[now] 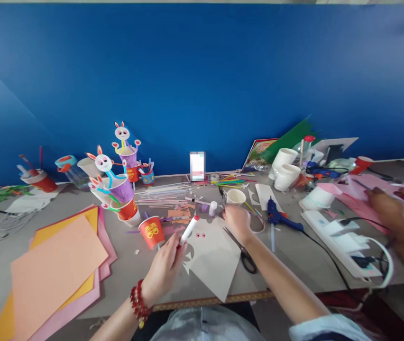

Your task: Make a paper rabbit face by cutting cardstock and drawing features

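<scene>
My left hand [164, 263], with a red bead bracelet at the wrist, is closed round a white marker [188, 231] whose red end points up and away. Beneath the hands lies a pale sheet of paper [213, 260] with two small pink-red spots near its far edge. My right hand [237, 223] rests by that sheet, just in front of a white paper cup [235, 196]. Its fingers are curled, and anything in them is hidden. Black-handled scissors [248, 261] lie beside the right forearm. A red paper cup [152, 232] stands left of the marker.
Coloured paper sheets [59, 265] are stacked at left, with bunny-topped cups [122, 189] behind them. A blue glue gun [282, 219] and a power strip [340, 244] with cords lie at right. Another person's hands [387, 208] work over pink paper at far right.
</scene>
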